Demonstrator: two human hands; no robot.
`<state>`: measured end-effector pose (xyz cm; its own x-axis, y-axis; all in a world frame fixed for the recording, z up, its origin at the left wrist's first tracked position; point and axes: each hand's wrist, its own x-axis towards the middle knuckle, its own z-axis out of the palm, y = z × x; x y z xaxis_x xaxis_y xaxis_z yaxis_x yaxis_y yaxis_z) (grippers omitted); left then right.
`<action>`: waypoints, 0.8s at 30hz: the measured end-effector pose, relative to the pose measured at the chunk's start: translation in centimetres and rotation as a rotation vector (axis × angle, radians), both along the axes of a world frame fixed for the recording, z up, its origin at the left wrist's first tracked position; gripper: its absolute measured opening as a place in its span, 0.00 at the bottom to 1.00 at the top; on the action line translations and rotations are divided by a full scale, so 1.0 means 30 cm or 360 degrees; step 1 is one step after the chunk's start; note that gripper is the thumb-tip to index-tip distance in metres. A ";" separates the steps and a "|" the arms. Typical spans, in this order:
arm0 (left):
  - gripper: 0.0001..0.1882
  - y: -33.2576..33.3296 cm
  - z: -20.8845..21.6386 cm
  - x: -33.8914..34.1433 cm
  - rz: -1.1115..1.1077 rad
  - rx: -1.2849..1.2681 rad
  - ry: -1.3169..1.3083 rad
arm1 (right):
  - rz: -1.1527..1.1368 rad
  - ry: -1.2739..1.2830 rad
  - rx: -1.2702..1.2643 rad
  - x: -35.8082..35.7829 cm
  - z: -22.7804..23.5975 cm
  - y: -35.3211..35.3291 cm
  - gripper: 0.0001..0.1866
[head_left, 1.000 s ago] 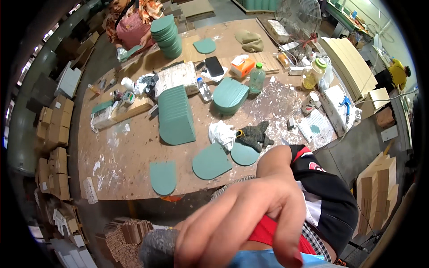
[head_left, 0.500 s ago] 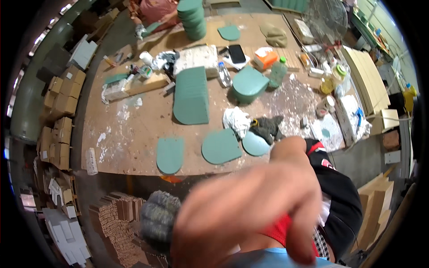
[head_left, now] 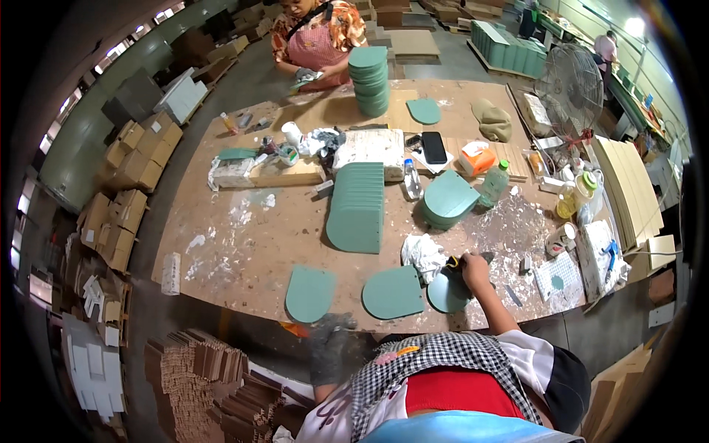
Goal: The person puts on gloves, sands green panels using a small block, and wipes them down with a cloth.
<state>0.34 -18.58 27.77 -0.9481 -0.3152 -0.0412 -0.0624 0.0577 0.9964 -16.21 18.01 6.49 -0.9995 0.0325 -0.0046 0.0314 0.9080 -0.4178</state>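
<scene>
My right hand (head_left: 476,273) is bare and reaches to the table, its fingers closed on a dark grey work glove (head_left: 485,257) with a yellow edge. Just under it lies a round-looking pale green piece (head_left: 448,292); a crumpled white cloth (head_left: 423,256) is to its left. My left hand (head_left: 334,328), in a grey glove, hangs smeared by motion at the table's front edge. Nearest to it is a green round-ended panel (head_left: 310,294). A second such panel (head_left: 393,293) lies between the hands. Further in are a fanned row of green panels (head_left: 354,229) and a short stack (head_left: 449,196).
On the table (head_left: 221,258) stand a green-capped bottle (head_left: 494,183), a clear bottle (head_left: 412,181), a phone (head_left: 433,148) and an orange tissue pack (head_left: 477,158). A co-worker (head_left: 317,44) stands across, beside a tall green stack (head_left: 369,81). Brown strips (head_left: 196,376) are piled at lower left.
My right hand has gone from close before the camera down to the dark glove. My gloved left hand has moved up and right to the table edge. The view has tilted up.
</scene>
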 end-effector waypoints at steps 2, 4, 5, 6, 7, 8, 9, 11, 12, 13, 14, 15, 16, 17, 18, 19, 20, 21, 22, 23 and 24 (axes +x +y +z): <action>0.09 0.019 -0.010 -0.065 -0.0145 -0.0143 0.0013 | 0.0002 0.0043 0.0023 -0.019 0.049 -0.008 0.13; 0.08 0.041 -0.064 -0.130 -0.0389 -0.0504 0.0154 | -0.0058 0.0119 0.0131 -0.027 0.276 -0.062 0.11; 0.08 0.054 -0.105 -0.150 -0.0496 -0.0729 0.0287 | 0.0002 0.0062 0.0038 -0.029 0.372 -0.084 0.10; 0.09 0.076 -0.112 -0.183 -0.0571 -0.0882 0.0387 | 0.0111 0.0144 -0.0148 -0.021 0.456 -0.109 0.13; 0.11 0.099 -0.119 -0.219 -0.0643 -0.1034 0.0484 | 0.0292 -0.0042 -0.0400 -0.007 0.554 -0.136 0.14; 0.17 0.120 -0.171 -0.263 -0.0733 -0.1175 0.0729 | 0.0450 -0.0223 -0.0656 -0.001 0.649 -0.170 0.16; 0.21 0.164 -0.194 -0.265 -0.0567 -0.0950 0.0342 | 0.0567 -0.0354 -0.0826 -0.005 0.686 -0.199 0.16; 0.22 0.211 -0.186 -0.322 -0.0528 -0.0657 0.0219 | 0.0719 -0.0315 -0.1074 0.003 0.701 -0.268 0.16; 0.22 0.215 -0.203 -0.338 -0.0620 -0.0399 0.0054 | 0.0853 -0.0143 -0.0937 -0.002 0.747 -0.299 0.16; 0.21 0.181 -0.286 -0.377 -0.0672 -0.0364 0.0057 | 0.0977 0.0009 -0.1011 -0.049 0.700 -0.318 0.15; 0.20 0.140 -0.356 -0.394 -0.0735 -0.0311 0.0045 | 0.0953 0.0123 -0.1004 -0.077 0.704 -0.348 0.15; 0.19 0.128 -0.331 -0.422 -0.0600 -0.0448 -0.0044 | 0.0781 0.0089 -0.1302 -0.101 0.659 -0.370 0.15; 0.17 0.115 -0.318 -0.463 -0.0483 -0.0586 -0.0147 | 0.0817 0.0224 -0.1255 -0.168 0.549 -0.361 0.15; 0.14 0.068 -0.360 -0.487 -0.0465 -0.0665 0.0317 | 0.0879 0.0067 -0.1503 -0.164 0.624 -0.405 0.14; 0.12 0.115 -0.135 -0.506 -0.0188 -0.0195 -0.0116 | 0.0791 -0.0056 -0.1660 -0.182 0.617 -0.420 0.14; 0.12 0.038 -0.263 -0.551 -0.0122 -0.0371 0.0483 | 0.0769 -0.0119 -0.1864 -0.174 0.630 -0.469 0.15; 0.11 0.070 -0.161 -0.545 -0.0012 -0.0536 0.0605 | 0.0794 0.0080 -0.1832 -0.175 0.618 -0.482 0.14; 0.11 0.055 -0.160 -0.551 -0.0002 -0.0877 0.0809 | 0.0883 0.0307 -0.1571 -0.166 0.580 -0.493 0.15; 0.12 0.027 -0.174 -0.564 0.0009 -0.1214 0.1017 | 0.0973 0.0530 -0.1294 -0.158 0.546 -0.492 0.16; 0.12 0.003 -0.206 -0.558 0.0023 -0.1190 0.0997 | 0.0979 0.0422 -0.1291 -0.125 0.535 -0.491 0.17; 0.11 -0.028 -0.256 -0.538 -0.0295 -0.1217 0.0857 | 0.1029 0.0252 -0.1180 -0.097 0.473 -0.478 0.19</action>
<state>-15.80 -19.42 20.10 -0.8173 0.0810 0.5705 0.4692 0.6684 0.5772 -19.12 3.66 20.69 -0.8147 -0.4757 0.3315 -0.4823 0.2385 -0.8429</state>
